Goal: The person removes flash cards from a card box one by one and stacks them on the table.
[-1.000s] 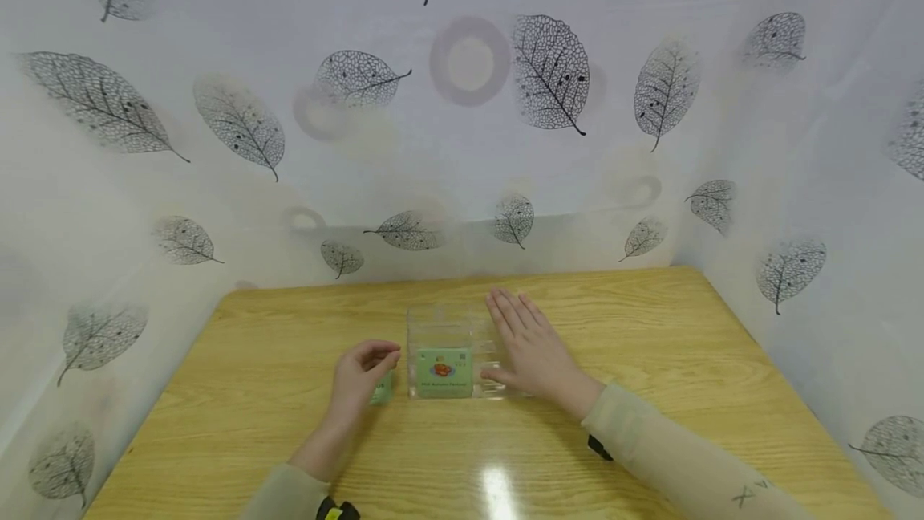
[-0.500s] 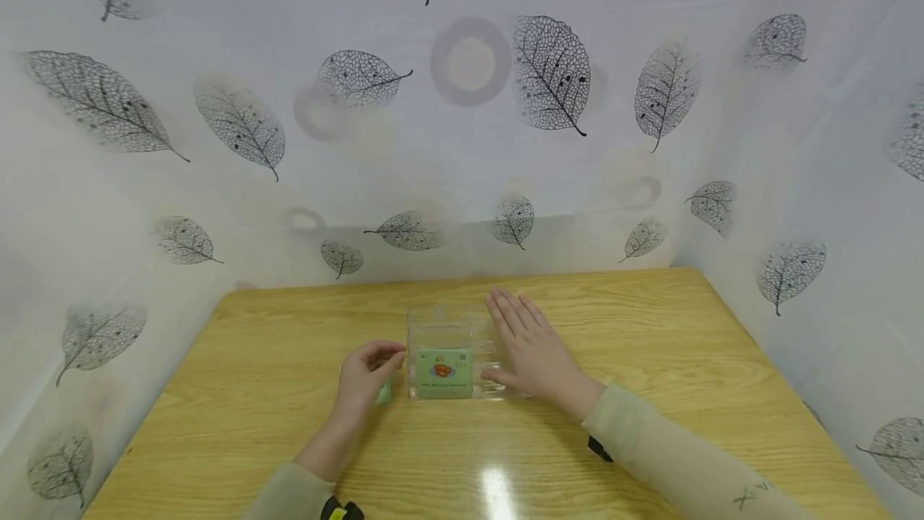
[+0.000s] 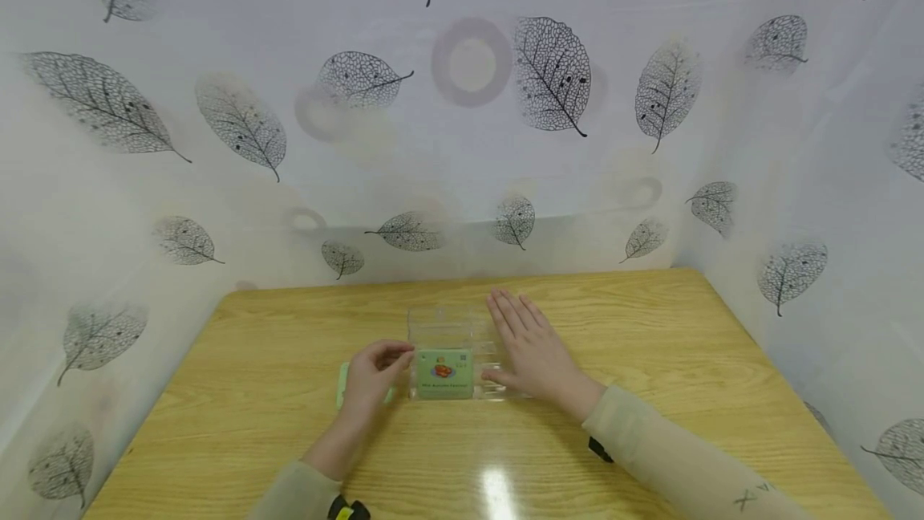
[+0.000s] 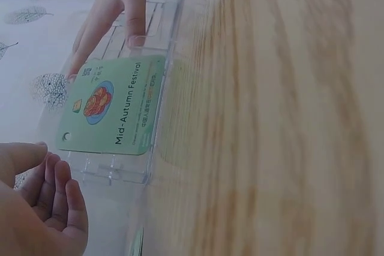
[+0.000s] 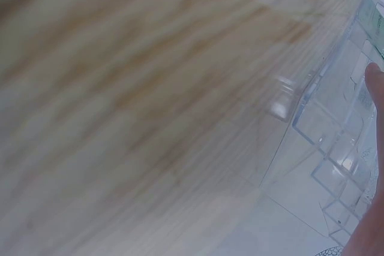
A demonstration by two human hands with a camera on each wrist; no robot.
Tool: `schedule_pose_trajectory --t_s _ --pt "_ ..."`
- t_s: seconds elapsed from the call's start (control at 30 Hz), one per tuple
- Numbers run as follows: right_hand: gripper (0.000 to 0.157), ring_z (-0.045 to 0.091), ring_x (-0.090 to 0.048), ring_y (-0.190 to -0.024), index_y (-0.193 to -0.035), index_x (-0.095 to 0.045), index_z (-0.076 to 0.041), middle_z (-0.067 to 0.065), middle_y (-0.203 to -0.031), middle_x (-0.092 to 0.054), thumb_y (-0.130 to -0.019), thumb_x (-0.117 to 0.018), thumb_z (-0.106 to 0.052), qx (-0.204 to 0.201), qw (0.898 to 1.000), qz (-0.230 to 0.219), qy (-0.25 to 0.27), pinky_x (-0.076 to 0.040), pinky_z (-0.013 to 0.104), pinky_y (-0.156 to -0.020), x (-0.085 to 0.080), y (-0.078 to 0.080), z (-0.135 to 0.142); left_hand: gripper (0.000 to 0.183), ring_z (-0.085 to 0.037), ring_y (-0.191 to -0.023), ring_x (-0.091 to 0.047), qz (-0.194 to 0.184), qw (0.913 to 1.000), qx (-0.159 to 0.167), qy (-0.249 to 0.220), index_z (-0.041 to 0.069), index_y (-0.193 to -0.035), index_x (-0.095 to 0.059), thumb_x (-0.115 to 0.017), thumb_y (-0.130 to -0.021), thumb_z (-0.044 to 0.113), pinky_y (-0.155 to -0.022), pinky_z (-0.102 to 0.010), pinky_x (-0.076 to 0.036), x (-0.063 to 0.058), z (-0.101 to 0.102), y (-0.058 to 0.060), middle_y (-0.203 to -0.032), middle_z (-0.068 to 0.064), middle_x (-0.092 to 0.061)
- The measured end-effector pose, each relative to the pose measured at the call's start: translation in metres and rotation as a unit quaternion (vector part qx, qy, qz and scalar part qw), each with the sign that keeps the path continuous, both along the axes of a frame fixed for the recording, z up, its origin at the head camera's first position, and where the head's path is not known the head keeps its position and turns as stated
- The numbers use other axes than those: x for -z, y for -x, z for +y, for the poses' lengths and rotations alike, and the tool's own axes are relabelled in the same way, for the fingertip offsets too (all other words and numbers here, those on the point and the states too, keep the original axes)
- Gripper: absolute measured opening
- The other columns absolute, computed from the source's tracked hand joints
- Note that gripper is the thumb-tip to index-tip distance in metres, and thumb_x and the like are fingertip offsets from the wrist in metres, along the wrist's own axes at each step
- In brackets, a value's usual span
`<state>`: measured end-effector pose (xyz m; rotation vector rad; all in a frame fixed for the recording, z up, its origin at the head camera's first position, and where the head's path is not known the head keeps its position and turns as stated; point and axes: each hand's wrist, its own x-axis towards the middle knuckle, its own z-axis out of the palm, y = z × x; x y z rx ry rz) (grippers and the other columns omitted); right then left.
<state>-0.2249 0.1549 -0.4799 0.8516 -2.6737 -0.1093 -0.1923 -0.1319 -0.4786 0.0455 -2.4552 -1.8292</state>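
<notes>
A green card [image 3: 445, 374] printed "Mid-Autumn Festival" lies in a clear plastic holder [image 3: 440, 330] on the table. Its food picture and punched corner hole show in the left wrist view. My left hand [image 3: 370, 379] is at the holder's left side, fingers loosely bent, thumb and fingertips close to the card's corner. Nothing shows between them. Partly hidden under this hand lies another green card [image 3: 342, 385]. My right hand [image 3: 537, 351] lies flat over the holder's right part, fingers straight and thumb spread toward the card; in the right wrist view it rests over clear ridges.
The wooden table [image 3: 628, 327] carries these things. Behind and on both sides hangs a white curtain [image 3: 462, 167] with a leaf print. Dark bands sit at both wrists, and a bright reflection falls on the table's front.
My left hand has shifted right, from over the loose green card to the holder's left edge, uncovering that card's left side. My right hand and the holder have stayed in place.
</notes>
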Motion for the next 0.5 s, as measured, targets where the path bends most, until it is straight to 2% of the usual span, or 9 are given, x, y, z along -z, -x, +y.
schedule_pose_trajectory --t_s 0.5 --pt "0.117 0.035 -0.024 -0.164 -0.167 -0.019 0.001 0.019 -0.177 -0.019 -0.092 -0.060 -0.078 0.005 1.000 -0.004 -0.010 -0.017 0.050 -0.135 -0.0008 0.0008 0.0001 0.013 -0.004 -0.082 -0.064 0.008 1.0000 0.002 -0.001 -0.003 -0.108 -0.077 -0.075 -0.096 0.000 -0.074 -0.015 -0.055 0.0005 0.0069 0.0023 -0.106 -0.018 -0.078"
